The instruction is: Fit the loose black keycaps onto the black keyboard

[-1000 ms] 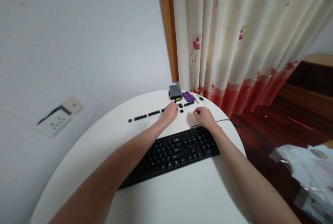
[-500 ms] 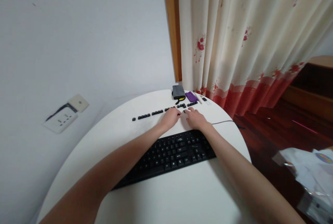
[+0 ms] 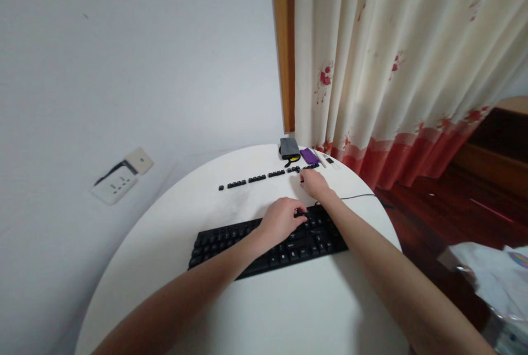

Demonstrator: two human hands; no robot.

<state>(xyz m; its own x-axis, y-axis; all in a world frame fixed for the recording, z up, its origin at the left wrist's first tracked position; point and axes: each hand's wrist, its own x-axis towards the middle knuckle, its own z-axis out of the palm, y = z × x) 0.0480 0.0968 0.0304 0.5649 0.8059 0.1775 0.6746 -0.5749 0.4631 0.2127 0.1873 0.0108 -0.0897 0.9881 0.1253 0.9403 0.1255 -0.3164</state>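
Observation:
A black keyboard (image 3: 231,236) lies on a round white table (image 3: 289,311). My left hand (image 3: 281,218) hovers over the keyboard's right part, its fingers curled in a pinch round a small black keycap at their tips. Beyond the keyboard runs a row of loose black keycaps (image 3: 256,178). My right hand (image 3: 314,184) rests at the right end of that row, fingers bent together, the tips closed on a loose keycap there.
A grey pouch (image 3: 289,147), a purple item (image 3: 309,155) and small white pieces (image 3: 326,160) lie at the table's far edge by the curtain (image 3: 396,69). The keyboard cable (image 3: 358,196) trails right. A wall socket (image 3: 114,183) sits left. Plastic bags (image 3: 495,272) lie low right.
My left hand has drawn back from the row of keycaps to the keyboard, fingers pinched. My right hand has reached forward to the row's right end. The view has shifted slightly.

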